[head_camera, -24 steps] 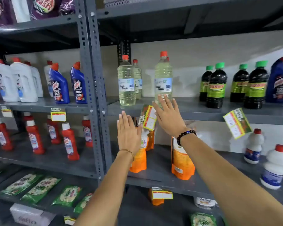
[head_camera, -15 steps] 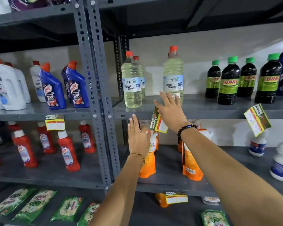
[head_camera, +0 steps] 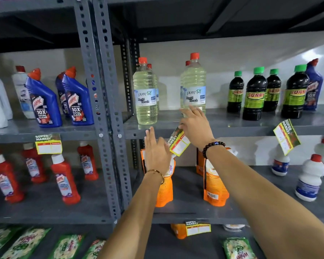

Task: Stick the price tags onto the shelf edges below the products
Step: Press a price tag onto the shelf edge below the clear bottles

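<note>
- Hands first: our right hand (head_camera: 195, 126) reaches up to the front edge of the bleach shelf (head_camera: 232, 130), fingers spread over the lip, with the top corner of a price tag (head_camera: 179, 143) pinched against the edge under the thumb.
- That tag hangs tilted, its lower end swung down and to the left, below and between the two front bottles of liquid bleach (head_camera: 145, 94).
- Our left hand (head_camera: 156, 156) is flat and released, fingers straight and pointing up, gripping nothing; it sits just left of the tag, in front of an orange pouch (head_camera: 165, 191) on the shelf below. We cannot tell whether it touches the tag.
- A second tag (head_camera: 286, 139) hangs crooked from the same shelf edge further right, below the dark green-capped bottles (head_camera: 254, 96).
- On the left bay, a tag (head_camera: 48, 144) sits straight on the edge below the blue toilet-cleaner bottles (head_camera: 44, 101).
- One shelf down, another tag (head_camera: 197, 228) is fixed to the edge below the orange pouches.
- Red bottles (head_camera: 65, 182) stand on the lower left shelf, white ones (head_camera: 310, 180) at lower right.
</note>
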Action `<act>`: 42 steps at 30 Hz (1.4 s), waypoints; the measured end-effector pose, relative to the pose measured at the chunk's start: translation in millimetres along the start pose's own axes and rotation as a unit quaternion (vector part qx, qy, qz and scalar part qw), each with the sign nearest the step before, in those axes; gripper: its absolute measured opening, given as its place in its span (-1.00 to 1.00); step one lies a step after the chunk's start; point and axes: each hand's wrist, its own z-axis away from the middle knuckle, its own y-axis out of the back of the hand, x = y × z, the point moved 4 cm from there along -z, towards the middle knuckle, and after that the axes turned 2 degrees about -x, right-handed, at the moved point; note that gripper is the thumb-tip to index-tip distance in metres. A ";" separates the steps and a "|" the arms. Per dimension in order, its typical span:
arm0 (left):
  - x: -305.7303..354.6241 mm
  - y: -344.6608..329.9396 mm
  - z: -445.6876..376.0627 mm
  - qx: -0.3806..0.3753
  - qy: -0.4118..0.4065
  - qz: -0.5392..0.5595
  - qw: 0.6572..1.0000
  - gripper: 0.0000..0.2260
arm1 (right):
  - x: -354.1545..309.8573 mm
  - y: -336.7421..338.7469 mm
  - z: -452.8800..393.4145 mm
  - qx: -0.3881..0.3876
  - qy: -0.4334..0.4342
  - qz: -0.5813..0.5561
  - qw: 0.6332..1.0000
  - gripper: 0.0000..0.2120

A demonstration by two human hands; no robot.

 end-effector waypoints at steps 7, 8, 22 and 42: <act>-19.0 22.3 -14.1 -0.052 -0.081 -0.049 0.994 -0.87 | 11.0 -10.1 26.9 -0.018 -0.058 -0.149 0.987 -0.87; -22.1 24.4 -18.8 -0.071 -0.085 -0.053 0.992 -0.87 | 9.9 -12.7 29.6 -0.016 -0.069 -0.167 0.983 -0.87; -10.6 44.0 -51.8 -0.074 -0.081 -0.119 0.987 -0.86 | 1.7 -14.3 21.9 0.055 -0.178 -0.200 0.962 -0.83; -4.9 32.5 -61.2 -0.069 0.002 -0.149 0.987 -0.56 | -9.2 -18.1 9.1 0.010 -0.209 -0.078 0.975 -0.47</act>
